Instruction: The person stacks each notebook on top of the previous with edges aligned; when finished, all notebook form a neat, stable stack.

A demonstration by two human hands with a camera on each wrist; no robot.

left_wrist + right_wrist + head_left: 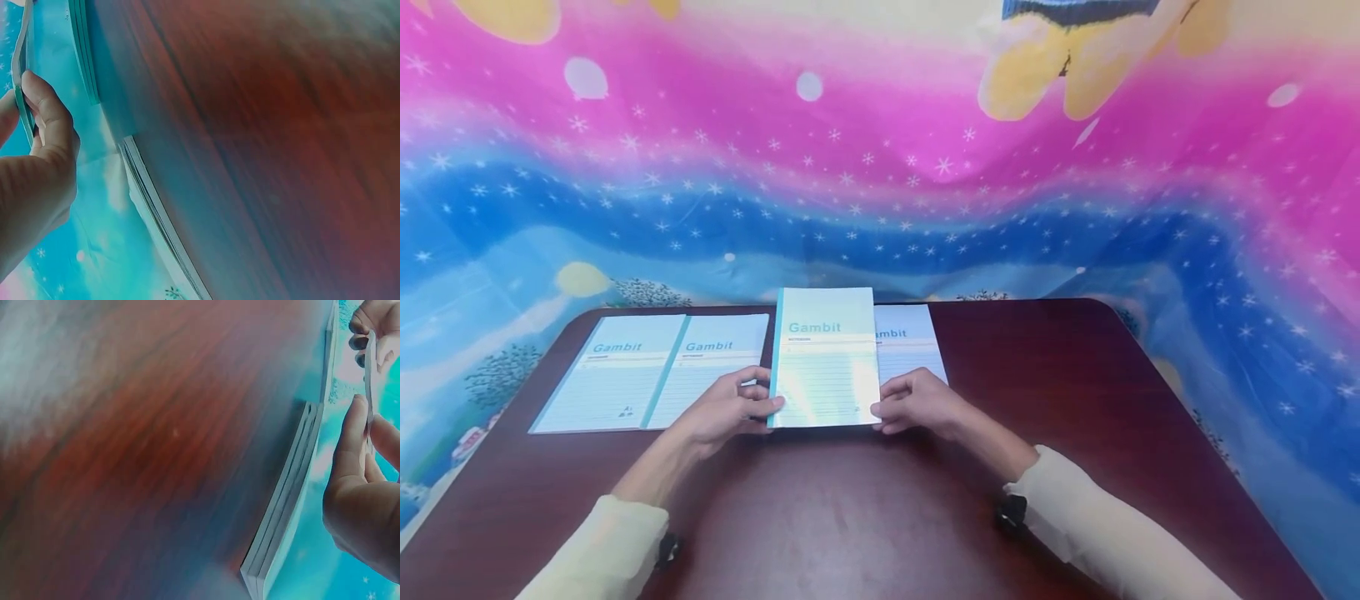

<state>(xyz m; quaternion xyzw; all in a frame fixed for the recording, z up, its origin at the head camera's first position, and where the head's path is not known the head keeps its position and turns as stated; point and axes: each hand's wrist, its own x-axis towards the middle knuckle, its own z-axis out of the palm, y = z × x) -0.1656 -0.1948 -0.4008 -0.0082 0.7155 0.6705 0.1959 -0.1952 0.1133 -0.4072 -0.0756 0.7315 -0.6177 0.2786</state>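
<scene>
A Gambit notebook (825, 367) with a pale cover and teal spine is held upright above the table, its cover facing the head camera. My left hand (724, 410) pinches the lower spine edge, thumb in front. At the opposite lower edge, my right hand (919, 405) pinches the notebook between thumb and fingers. In the left wrist view the left hand (47, 137) grips the notebook seen edge-on. Both hands appear in the right wrist view, with the raised notebook (370, 375) as a thin strip between them. Behind it, another Gambit notebook (913, 337) is partly covered.
Two more Gambit notebooks (613, 375) (711, 367) lie side by side at the table's left. Wrist views show the lying notebooks stacked, one stack (284, 500) near the right hand. The dark red table (820, 517) meets a colourful patterned cloth (880, 167) behind.
</scene>
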